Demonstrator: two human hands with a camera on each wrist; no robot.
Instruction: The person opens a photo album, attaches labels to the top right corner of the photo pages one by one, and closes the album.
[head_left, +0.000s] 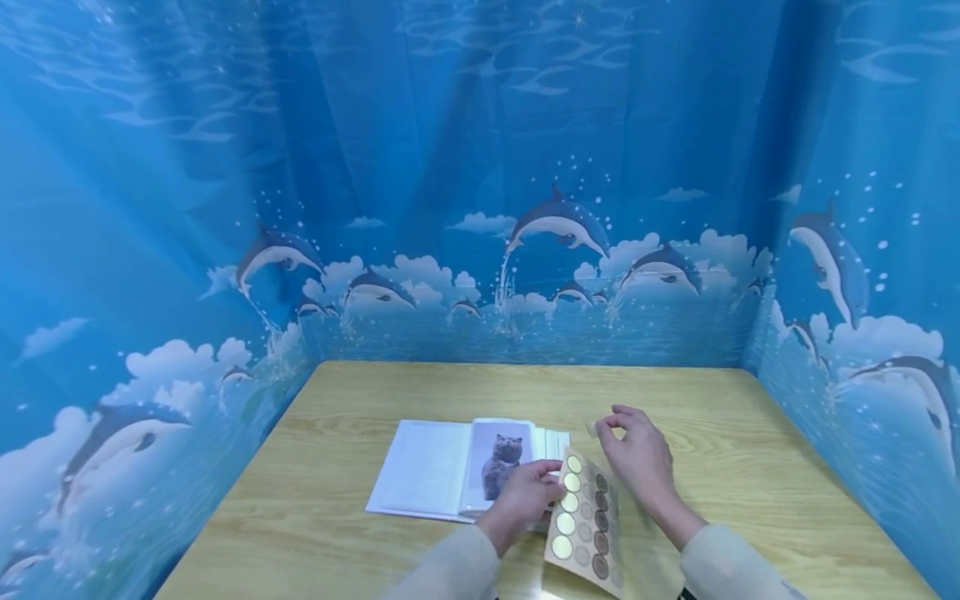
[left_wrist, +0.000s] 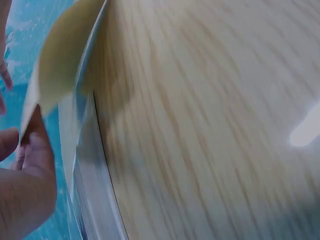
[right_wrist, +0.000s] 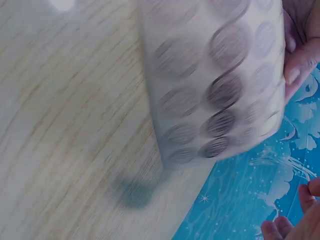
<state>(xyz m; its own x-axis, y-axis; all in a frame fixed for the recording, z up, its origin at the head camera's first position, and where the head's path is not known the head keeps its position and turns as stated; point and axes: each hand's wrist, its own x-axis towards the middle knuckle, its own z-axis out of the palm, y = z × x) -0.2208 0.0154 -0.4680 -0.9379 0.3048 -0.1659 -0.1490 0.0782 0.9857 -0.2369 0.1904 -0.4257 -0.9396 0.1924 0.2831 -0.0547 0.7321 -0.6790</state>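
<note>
My left hand (head_left: 523, 497) pinches the upper left edge of a sheet of round stickers (head_left: 583, 523), thumb on the front. The sheet is tilted and carries rows of gold and dark brown circles; the right wrist view shows its sticker side (right_wrist: 222, 95), blurred. To its right, my raised right hand (head_left: 641, 457) pinches a small pale round sticker (head_left: 591, 430) between thumb and forefinger. An open photo album (head_left: 427, 468) lies behind the left hand, showing a picture of a grey cat (head_left: 501, 462). The left hand and sheet hide the album's lower right part.
A wood-grain table (head_left: 345, 400) carries everything. Blue curtains (head_left: 420, 167) printed with dolphins and clouds stand along its back and both sides. Light glares off the tabletop in both wrist views.
</note>
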